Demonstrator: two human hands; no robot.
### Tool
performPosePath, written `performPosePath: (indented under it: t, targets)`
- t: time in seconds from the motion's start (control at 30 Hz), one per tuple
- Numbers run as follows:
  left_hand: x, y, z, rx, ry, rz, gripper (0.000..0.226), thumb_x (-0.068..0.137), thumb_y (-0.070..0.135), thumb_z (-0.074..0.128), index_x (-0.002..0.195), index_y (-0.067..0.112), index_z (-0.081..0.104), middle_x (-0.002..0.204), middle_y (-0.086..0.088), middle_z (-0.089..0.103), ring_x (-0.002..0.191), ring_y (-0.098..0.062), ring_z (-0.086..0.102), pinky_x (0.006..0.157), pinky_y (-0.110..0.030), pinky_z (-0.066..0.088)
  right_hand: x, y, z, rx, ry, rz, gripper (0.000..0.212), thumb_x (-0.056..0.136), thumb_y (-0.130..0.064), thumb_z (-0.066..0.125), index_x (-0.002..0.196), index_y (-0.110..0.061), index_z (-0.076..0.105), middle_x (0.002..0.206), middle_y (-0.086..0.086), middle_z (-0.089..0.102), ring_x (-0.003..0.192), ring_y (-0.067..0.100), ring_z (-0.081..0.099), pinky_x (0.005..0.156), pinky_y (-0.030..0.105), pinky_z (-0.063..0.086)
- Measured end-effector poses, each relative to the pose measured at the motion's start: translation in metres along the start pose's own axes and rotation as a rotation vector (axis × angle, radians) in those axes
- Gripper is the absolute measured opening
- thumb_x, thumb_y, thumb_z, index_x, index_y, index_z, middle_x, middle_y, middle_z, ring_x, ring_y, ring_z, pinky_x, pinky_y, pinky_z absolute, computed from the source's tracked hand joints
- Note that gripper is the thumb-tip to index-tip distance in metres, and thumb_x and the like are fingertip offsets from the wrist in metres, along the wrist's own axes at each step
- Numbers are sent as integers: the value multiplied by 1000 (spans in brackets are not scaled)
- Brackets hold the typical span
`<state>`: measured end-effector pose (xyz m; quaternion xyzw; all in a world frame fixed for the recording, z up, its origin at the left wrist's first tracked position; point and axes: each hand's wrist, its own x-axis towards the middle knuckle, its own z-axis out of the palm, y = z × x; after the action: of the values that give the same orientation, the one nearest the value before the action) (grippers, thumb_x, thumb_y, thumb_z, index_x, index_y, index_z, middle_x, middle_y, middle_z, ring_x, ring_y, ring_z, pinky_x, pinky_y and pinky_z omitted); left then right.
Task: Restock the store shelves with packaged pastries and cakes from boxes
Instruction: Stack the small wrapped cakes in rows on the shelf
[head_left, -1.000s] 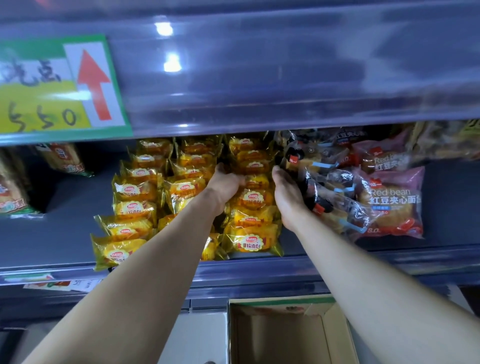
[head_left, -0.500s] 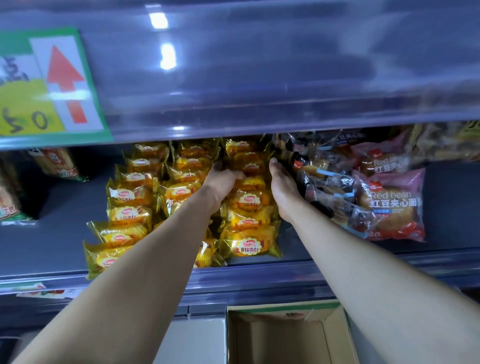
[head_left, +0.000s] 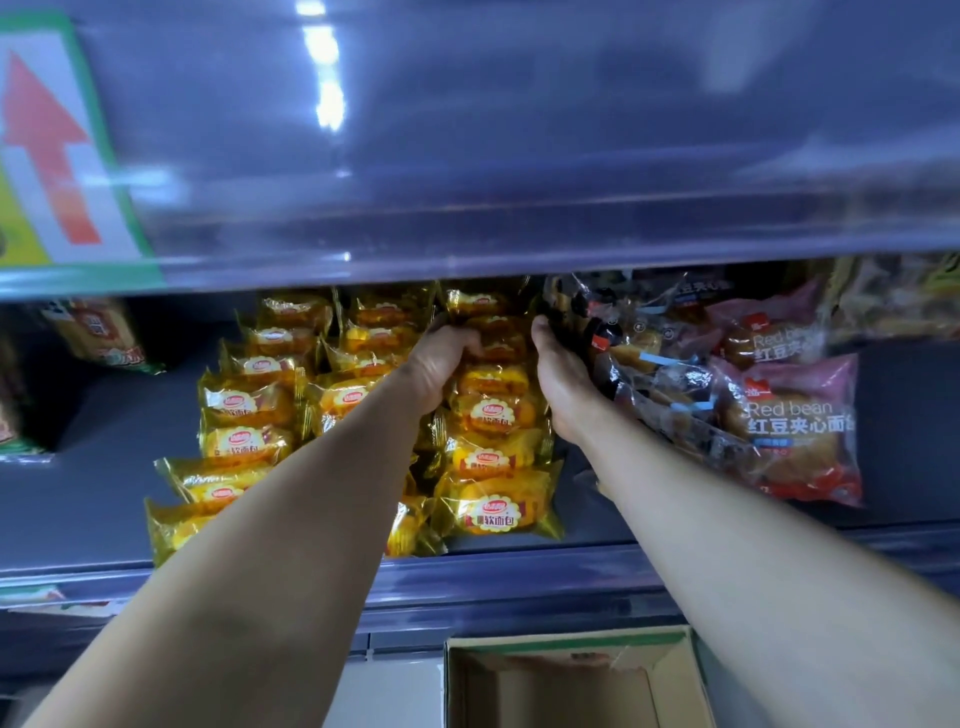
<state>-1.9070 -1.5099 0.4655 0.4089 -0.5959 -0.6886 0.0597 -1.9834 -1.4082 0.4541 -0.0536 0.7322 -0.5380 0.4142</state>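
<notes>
left hand (head_left: 441, 364) curled over a yellow bread pack (head_left: 493, 338) deep at the shelf (head_left: 78, 467) back | right hand (head_left: 561, 384) flat, fingers open, touching clear-wrapped buns (head_left: 654, 374) | yellow rows run to front edge | open box (head_left: 670, 675) below

left hand (head_left: 441, 364): arm extended, fingers curled | right hand (head_left: 558, 379): arm extended, palm inward

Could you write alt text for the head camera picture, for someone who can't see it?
Two bare arms reach into a store shelf: the left hand and right hand flank a row of yellow bread packets. A cardboard box sits open below.
</notes>
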Motion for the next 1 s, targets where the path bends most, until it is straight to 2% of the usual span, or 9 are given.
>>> performPosePath:
  t: [0.1, 0.27, 0.43, 0.5, 0.57, 0.67, 0.77, 0.9, 1.0]
  targets:
    - [-4, -1, -1, -30, 49, 9, 35, 89, 8, 53, 116, 24, 39, 104, -7, 61, 95, -25, 60, 84, -40, 50, -3, 2, 0, -4, 45, -24, 65, 93, -63, 26, 145, -24, 32, 147, 10, 39, 132, 30, 41, 110, 48, 35]
    - [-28, 2, -3, 71, 112, 23, 41, 94, 18, 53, 134, 13, 44, 121, -9, 62, 111, -26, 60, 100, -41, 47, -16, 0, -4, -77, 158, -79, 60, 99, -53, 23, 143, -15, 37, 148, 12, 36, 134, 31, 37, 109, 40, 30]
    - [-67, 10, -8, 268, 157, 159, 12, 96, 13, 48, 106, 16, 55, 91, 3, 59, 82, -10, 55, 76, -24, 43, -41, -9, -8, -196, 148, -130, 58, 100, -50, 21, 142, -13, 39, 147, 14, 37, 132, 31, 38, 105, 37, 32]
    - [-83, 6, -11, 343, 151, 193, 27, 93, 10, 52, 120, 12, 51, 100, 0, 60, 89, -14, 55, 77, -24, 46, -55, -7, -5, -229, 139, -150, 57, 100, -51, 21, 142, -17, 38, 145, 12, 40, 131, 31, 40, 103, 38, 33]
    - [-99, -3, -11, 457, 37, 153, 70, 85, 16, 66, 143, 15, 28, 128, -3, 54, 118, -21, 51, 100, -33, 43, -71, -1, -4, -247, 138, -177, 55, 100, -50, 22, 146, -21, 30, 150, 9, 35, 135, 30, 36, 107, 39, 31]
    - [-116, -19, -4, 971, -89, 44, 112, 75, 33, 77, 151, 17, -4, 156, -9, 22, 143, -32, 21, 116, -46, 25, -97, 14, -8, -274, 144, -153, 56, 101, -48, 21, 151, -24, 18, 157, 4, 23, 142, 28, 26, 112, 39, 24]
    - [-121, -30, 2, 1358, 4, 46, 114, 75, 38, 75, 151, 13, -6, 158, -11, 7, 145, -34, 10, 115, -47, 17, -111, 31, -10, -229, 149, -99, 58, 100, -50, 22, 151, -23, 18, 156, 5, 24, 141, 28, 27, 112, 40, 24]
    - [-123, -40, 8, 1319, 15, 80, 99, 80, 30, 72, 151, 9, 5, 156, -14, 4, 145, -30, 12, 117, -44, 13, -104, 48, -10, -75, 112, 49, 60, 96, -57, 29, 148, -27, 26, 154, 6, 28, 139, 30, 31, 112, 46, 27]
    - [-126, -43, 7, 1174, 43, 109, 91, 82, 23, 71, 150, 10, 13, 155, -11, 10, 142, -34, 18, 118, -43, 13, -89, 57, -10, 56, 85, 53, 63, 85, -68, 37, 138, -36, 40, 148, 3, 40, 132, 30, 42, 109, 52, 34]
